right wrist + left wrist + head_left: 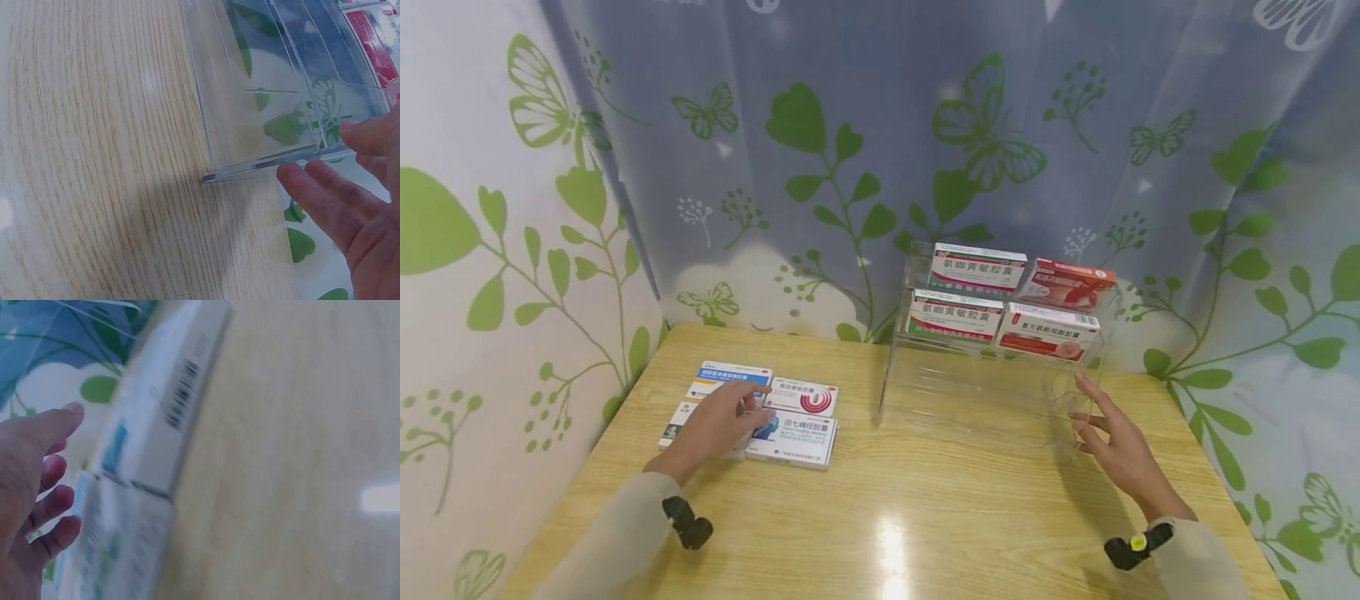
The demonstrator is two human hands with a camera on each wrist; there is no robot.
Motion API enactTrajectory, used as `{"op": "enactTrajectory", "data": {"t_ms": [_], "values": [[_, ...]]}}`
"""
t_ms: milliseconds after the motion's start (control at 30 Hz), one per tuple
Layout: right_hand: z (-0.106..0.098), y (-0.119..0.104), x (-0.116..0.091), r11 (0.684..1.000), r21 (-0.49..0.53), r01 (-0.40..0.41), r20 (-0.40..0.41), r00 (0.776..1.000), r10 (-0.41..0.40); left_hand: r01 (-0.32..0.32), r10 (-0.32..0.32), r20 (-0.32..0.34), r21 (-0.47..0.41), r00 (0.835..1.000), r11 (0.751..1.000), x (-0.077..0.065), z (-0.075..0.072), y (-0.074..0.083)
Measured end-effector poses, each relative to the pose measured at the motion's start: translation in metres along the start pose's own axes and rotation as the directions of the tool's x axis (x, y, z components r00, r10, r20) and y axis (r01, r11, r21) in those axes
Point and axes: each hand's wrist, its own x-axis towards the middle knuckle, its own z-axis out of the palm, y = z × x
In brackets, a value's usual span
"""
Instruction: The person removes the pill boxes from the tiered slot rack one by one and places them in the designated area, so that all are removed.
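Observation:
My left hand [718,421] hovers with relaxed fingers over flat medicine boxes at the table's left. Among them are a blue-and-orange box [718,375], a box with a red swirl [812,397], a white box with a blue picture [805,440] and another box [679,419] partly hidden under the hand. Nothing is between its fingers in the left wrist view. At the right, my right hand [1120,450] has its fingers spread at the side edge of a clear acrylic stand [262,119]. Two boxes sit on each of its upper tiers, including a green-and-red box [955,318].
On the stand's right half are an orange-red box [1069,285] and a white-and-red box [1049,332]. A patterned curtain [865,167] hangs behind and beside the wooden table [940,517]. Below the filled tiers, the stand's lower front is see-through.

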Motion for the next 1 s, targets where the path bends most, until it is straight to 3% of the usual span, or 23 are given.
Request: {"op": "enactTrajectory", "data": {"t_ms": [133, 333, 600, 833, 1000], "values": [[-0.001, -0.001, 0.000, 1.000, 0.001, -0.002, -0.004, 1.000, 0.002, -0.067, 0.063, -0.065, -0.067, 0.996, 0.995, 0.017, -0.008, 0.020], [0.000, 0.000, -0.001, 1.000, -0.016, -0.005, 0.001, 1.000, 0.005, -0.209, 0.191, -0.129, -0.146, 0.973, 0.967, 0.046, -0.020, 0.073], [0.001, -0.001, -0.001, 1.000, -0.015, -0.004, 0.009, 1.000, 0.004, -0.335, 0.318, -0.154, -0.097, 0.935, 0.937, 0.079, -0.026, 0.143], [0.001, -0.003, 0.000, 0.999, -0.017, -0.028, 0.014, 1.000, 0.028, -0.444, 0.426, -0.167, -0.087, 0.889, 0.892, 0.096, -0.028, 0.193], [0.001, -0.004, -0.001, 0.999, 0.001, -0.034, 0.019, 0.999, 0.034, -0.464, 0.453, -0.128, -0.074, 0.882, 0.883, 0.104, -0.024, 0.216]]}}
